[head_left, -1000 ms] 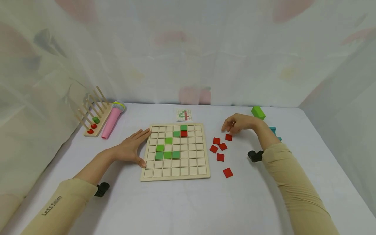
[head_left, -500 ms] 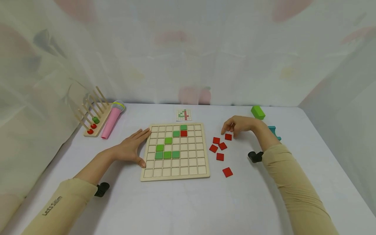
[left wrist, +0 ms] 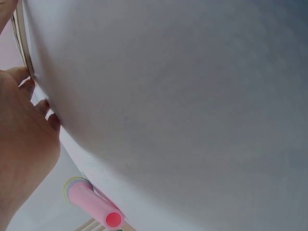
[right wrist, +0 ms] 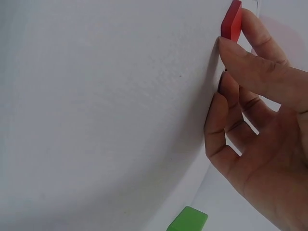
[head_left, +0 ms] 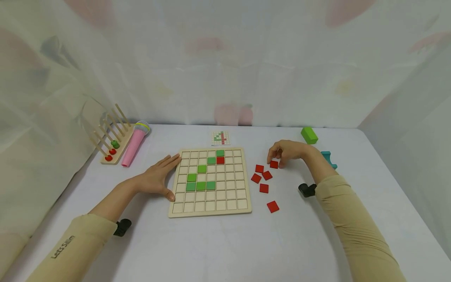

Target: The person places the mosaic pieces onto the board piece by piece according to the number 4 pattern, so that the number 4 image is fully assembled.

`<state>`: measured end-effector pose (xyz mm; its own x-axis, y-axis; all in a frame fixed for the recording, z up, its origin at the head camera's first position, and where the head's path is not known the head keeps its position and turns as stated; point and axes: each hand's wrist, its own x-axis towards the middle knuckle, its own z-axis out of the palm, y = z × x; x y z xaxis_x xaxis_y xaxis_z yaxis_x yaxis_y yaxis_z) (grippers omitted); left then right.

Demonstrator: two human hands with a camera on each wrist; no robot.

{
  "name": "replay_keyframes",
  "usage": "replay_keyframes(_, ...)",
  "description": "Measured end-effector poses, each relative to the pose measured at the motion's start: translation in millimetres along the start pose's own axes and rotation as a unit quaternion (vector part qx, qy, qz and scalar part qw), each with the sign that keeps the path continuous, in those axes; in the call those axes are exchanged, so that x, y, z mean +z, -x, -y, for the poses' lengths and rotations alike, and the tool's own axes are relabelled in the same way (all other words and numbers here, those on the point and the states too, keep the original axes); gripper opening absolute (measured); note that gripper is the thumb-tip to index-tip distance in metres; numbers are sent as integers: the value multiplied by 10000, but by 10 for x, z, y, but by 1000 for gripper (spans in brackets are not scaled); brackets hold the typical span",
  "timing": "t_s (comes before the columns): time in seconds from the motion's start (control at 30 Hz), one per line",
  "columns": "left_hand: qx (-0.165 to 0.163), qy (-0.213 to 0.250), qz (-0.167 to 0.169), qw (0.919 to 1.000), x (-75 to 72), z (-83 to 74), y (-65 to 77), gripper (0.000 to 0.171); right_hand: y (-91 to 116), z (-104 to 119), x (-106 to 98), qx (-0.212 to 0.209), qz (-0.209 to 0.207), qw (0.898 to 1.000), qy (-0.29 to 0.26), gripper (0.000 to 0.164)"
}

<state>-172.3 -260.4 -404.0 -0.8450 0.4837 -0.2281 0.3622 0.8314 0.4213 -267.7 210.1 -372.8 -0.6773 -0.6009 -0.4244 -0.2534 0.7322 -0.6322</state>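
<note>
My right hand (head_left: 287,150) pinches a red square tile (head_left: 274,165) between thumb and forefinger, right of the board. In the right wrist view that tile (right wrist: 233,21) shows at the fingertips, and the other fingers are bent. My left hand (head_left: 155,179) rests with spread fingers along the left edge of a wooden grid board (head_left: 221,205). Several green tiles (head_left: 201,186) form a diagonal and a row in the board's squares. One red tile (head_left: 220,160) sits there under the topmost green one. Several loose red tiles (head_left: 264,188) lie between the board and my right hand.
Behind the board lies a small pattern card (head_left: 220,138). At the back left are a pink toy microphone (head_left: 134,145) and a peg stand (head_left: 121,148) with small fruit pieces. A green block (head_left: 309,135) and a teal piece (head_left: 327,158) lie at the back right.
My right hand has lowered slightly towards me, and its thumb and forefinger have come to the two sides of the red tile. The left hand and board have stayed put.
</note>
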Motion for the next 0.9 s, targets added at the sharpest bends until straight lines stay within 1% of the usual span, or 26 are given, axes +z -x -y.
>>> replay_keyframes(0.23,81,-9,-63,9999,16,19,-13,140,18,27,9,165,-114,9998,78,27)
replay_keyframes(0.47,14,-18,-24,10000,14,37,-14,141,12,21,11,50,-266,9996,35,23)
replay_keyframes(0.57,33,2,-23,10000,16,43,-15,141,1,18,19,89,-387,9991,161,21)
replay_keyframes(0.7,42,53,-2,10000,25,43,-15,141,-14,7,26,249,-613,9971,388,15)
replay_keyframes(0.8,55,70,-29,10000,25,35,-12,141,-29,-3,18,320,-769,9955,444,11)
replay_keyframes(0.9,137,55,-96,9998,18,33,-6,141,-38,5,3,345,-874,9946,436,8)
